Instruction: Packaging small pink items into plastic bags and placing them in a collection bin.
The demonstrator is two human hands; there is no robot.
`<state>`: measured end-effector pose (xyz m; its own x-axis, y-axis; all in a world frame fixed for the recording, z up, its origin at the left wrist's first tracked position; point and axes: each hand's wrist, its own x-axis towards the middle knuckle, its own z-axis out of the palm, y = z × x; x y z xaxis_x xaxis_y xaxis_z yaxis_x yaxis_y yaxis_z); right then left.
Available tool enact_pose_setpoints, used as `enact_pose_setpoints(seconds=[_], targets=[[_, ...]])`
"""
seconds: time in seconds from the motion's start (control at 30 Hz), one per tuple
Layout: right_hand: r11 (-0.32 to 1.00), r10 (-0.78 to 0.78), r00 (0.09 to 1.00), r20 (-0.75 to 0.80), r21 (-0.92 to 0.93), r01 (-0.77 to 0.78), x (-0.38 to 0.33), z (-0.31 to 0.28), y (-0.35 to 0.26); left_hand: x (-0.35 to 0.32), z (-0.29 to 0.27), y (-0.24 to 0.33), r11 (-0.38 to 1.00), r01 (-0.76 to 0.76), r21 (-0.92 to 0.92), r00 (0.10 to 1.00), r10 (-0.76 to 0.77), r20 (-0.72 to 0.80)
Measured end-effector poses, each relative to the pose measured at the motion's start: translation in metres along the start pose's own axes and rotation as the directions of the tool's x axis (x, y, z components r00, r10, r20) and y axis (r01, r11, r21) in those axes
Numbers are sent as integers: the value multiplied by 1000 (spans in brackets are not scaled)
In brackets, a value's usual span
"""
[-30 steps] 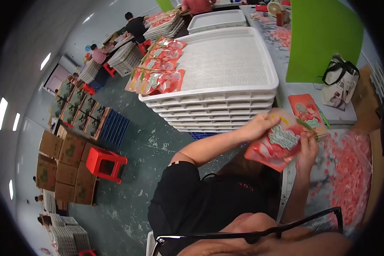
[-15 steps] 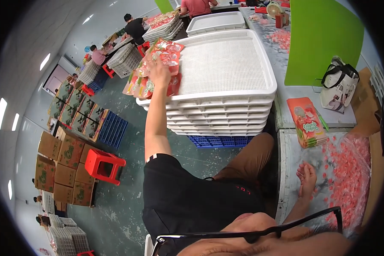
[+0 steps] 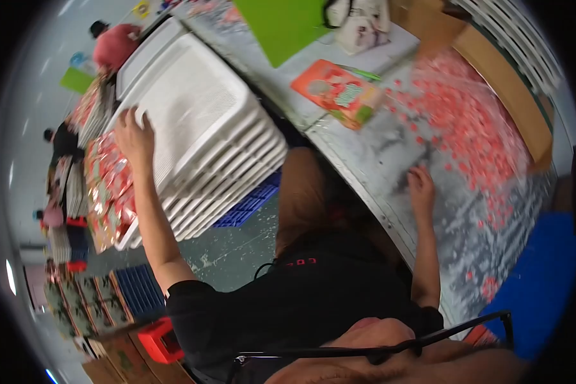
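Note:
At the left, my left hand (image 3: 134, 137) is over the white mesh tray (image 3: 195, 105), its fingers spread and nothing held in them. Beside it, red and green printed pouches (image 3: 105, 192) lie along the tray's left side. My right hand (image 3: 421, 185) is low over the grey worktable (image 3: 365, 173), its fingers loosely bent and apart, with nothing visible in them. Small pink wrapped pieces (image 3: 461, 109) spread across the table beyond that hand. A stack of similar red pouches (image 3: 336, 93) lies near the table's far end, a green pen-like item (image 3: 361, 72) behind it.
More white trays are stacked under the top one, over a blue crate (image 3: 243, 205). A green panel (image 3: 281, 25), a tote bag (image 3: 363, 29) and a cardboard box (image 3: 505, 77) edge the table. A blue surface (image 3: 531, 281) is at right. Other people work at far left.
My view has turned right toward the table, so the trays now appear further left. My left hand has come off the pouches toward the tray's bare mesh. My right hand remains by the table.

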<state>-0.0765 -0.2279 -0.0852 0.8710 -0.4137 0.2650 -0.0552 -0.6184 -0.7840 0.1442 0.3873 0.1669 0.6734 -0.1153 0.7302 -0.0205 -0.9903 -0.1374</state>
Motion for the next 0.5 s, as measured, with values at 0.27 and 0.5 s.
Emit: enact_pose_setpoints(seconds=[0.27, 0.5], targets=[[777, -74, 997, 5, -627, 60, 35, 20, -7, -77, 86, 397, 701, -258, -665, 894, 435, 111], [713, -74, 996, -39, -701, 26, 107, 1, 35, -100, 126, 445, 722, -153, -675, 880, 410, 239]])
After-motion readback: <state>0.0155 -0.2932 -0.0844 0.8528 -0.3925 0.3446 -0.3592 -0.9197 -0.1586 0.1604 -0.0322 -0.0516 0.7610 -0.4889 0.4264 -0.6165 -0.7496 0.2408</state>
